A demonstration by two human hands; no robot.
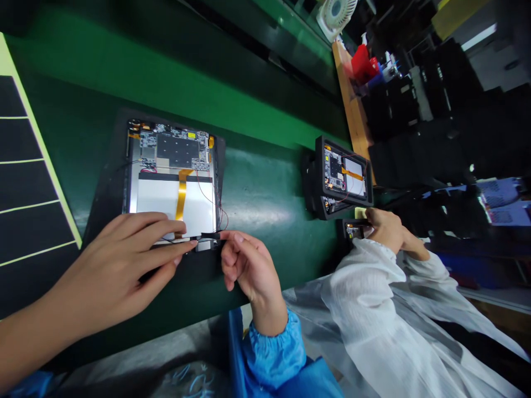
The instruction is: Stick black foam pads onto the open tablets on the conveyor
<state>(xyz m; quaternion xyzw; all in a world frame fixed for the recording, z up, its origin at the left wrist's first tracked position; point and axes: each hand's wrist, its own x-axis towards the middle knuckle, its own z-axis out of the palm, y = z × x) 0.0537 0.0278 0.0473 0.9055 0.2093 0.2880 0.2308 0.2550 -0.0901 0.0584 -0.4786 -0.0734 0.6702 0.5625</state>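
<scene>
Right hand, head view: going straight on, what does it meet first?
Probably the narrow black strip on the edge of the open tablet, ahead of the right hand; depth is unclear, so it may touch.

One left hand (112,265), one right hand (249,271), one opened tablet (172,177), one second opened tablet (342,177), one co-worker's hand (385,229), one white desk fan (337,16), one red container (363,63).

"What's behind the bench (174,72)?"
"A wooden shelf (352,105), black crates (415,99), a small fan (337,16) (white, up high)."
"And the bench?"
"Green, glossy under bright overhead light."
</scene>
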